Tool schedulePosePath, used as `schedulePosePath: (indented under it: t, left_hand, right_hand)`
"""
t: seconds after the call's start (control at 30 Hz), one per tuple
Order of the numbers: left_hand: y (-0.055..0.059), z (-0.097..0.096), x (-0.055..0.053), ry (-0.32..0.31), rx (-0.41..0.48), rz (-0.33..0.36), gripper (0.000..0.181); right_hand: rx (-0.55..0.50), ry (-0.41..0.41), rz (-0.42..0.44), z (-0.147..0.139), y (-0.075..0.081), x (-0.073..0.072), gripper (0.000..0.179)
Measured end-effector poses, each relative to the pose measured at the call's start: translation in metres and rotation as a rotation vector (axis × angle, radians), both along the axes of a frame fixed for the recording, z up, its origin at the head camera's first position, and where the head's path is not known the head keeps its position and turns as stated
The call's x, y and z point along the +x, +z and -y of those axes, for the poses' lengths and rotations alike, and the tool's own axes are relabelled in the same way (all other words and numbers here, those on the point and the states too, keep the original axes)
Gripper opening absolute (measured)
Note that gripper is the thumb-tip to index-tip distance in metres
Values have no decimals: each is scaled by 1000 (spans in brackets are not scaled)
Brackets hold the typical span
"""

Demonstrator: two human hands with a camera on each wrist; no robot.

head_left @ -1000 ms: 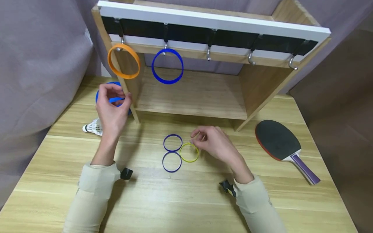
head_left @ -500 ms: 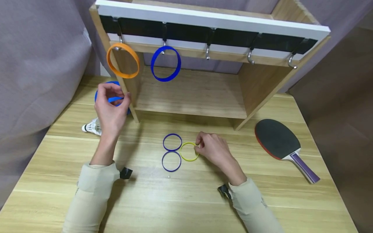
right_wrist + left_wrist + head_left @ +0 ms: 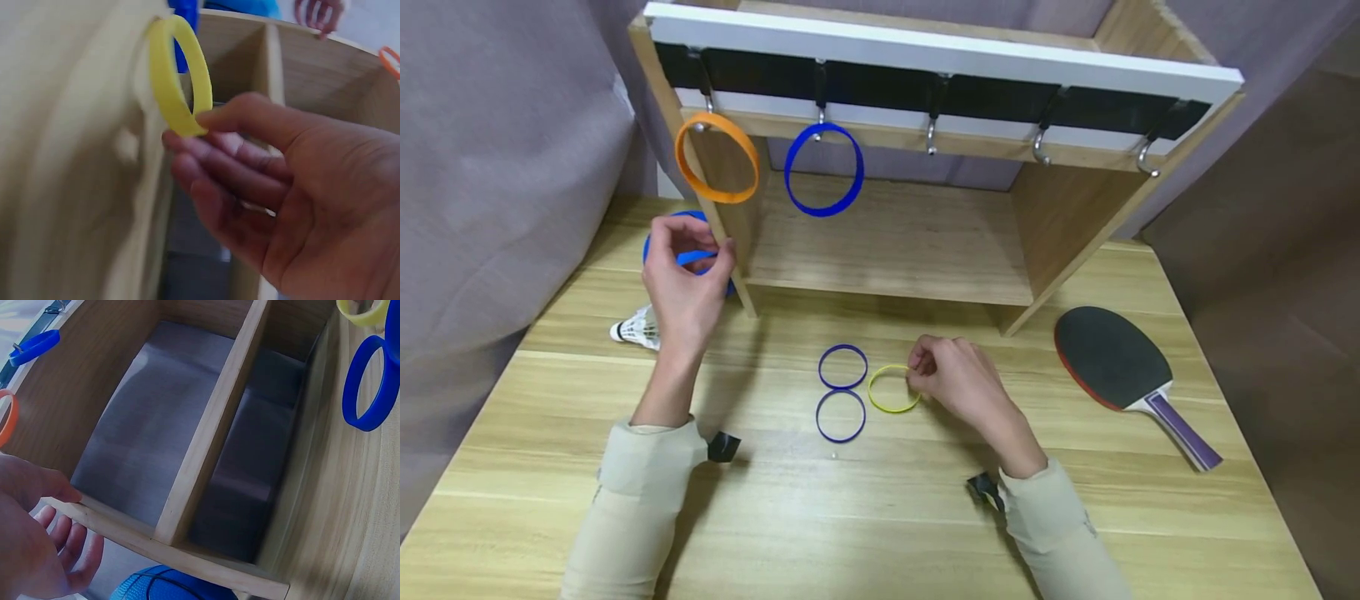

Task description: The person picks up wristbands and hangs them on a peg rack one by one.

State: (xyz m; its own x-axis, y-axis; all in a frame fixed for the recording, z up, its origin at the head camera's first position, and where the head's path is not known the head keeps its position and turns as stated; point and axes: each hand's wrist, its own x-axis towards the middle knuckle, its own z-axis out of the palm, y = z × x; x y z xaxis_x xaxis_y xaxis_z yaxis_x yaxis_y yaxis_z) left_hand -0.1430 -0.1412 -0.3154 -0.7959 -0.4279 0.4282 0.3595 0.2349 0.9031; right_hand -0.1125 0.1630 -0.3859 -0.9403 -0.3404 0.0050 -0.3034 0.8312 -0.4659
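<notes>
My left hand (image 3: pixel 685 279) grips the front edge of the left side panel of a wooden shelf (image 3: pixel 887 237); in the left wrist view the thumb lies inside and the fingers outside. My right hand (image 3: pixel 958 375) pinches a yellow ring (image 3: pixel 164 94) by its rim between thumb and fingers. In the right wrist view this ring tilts up on edge. Two dark blue rings lie on the table left of it, a far one (image 3: pixel 842 346) and a near one (image 3: pixel 841 442). An orange ring (image 3: pixel 730 198) and a blue ring (image 3: pixel 824 212) hang from the shelf's two leftmost hooks.
Three bare metal hooks, among them the middle hook (image 3: pixel 932 137), stick out along the shelf's top front. A table tennis paddle (image 3: pixel 1112 358) lies at right. Left of the shelf are a shuttlecock (image 3: pixel 638 327) and a blue rounded object (image 3: pixel 169 584), partly behind my left hand.
My right hand has come down to the yellow ring, pinched it and shifted it slightly right, away from the blue rings. The hanging blue ring swings a little. My left hand stays in place.
</notes>
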Motion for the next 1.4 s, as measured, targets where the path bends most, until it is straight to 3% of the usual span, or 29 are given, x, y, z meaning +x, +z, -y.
schedulePosePath:
  t: [0.1,0.23,0.33,0.43,0.53,0.63,0.87,1.13,1.27,1.4]
  left_hand:
    - [0,0,0,-8,5,-2,27]
    - [0,-1,0,-14,6,-4,28]
    - [1,0,1,-12,5,-8,28]
    - [1,0,1,-13,1,-9,28]
    - [1,1,1,-16,-4,-12,28]
    - [0,2,1,-15,-5,-14,28]
    - [0,2,1,-15,-13,-16,29]
    - [2,0,2,-14,-16,-16,29]
    - [2,0,2,-13,-16,-16,29]
    - [2,0,2,-6,-15,-17,29]
  right_hand:
    - [-81,60,22,-1,15,3,12]
    - [-291,158,26,0,46,4,11]
    - [-570,202,28,2,77,2,12]
    - [-938,200,2,7,108,-1,16]
    - [-1263,173,-95,17,131,-6,20]
    - [-1457,129,-203,27,142,-13,20]
    - [-1579,34,-325,36,142,-25,17]
    - [-1510,11,-384,32,133,-32,20]
    - [-1532,-28,-358,31,131,-33,21]
    - [-1489,-18,-376,30,129,-33,20]
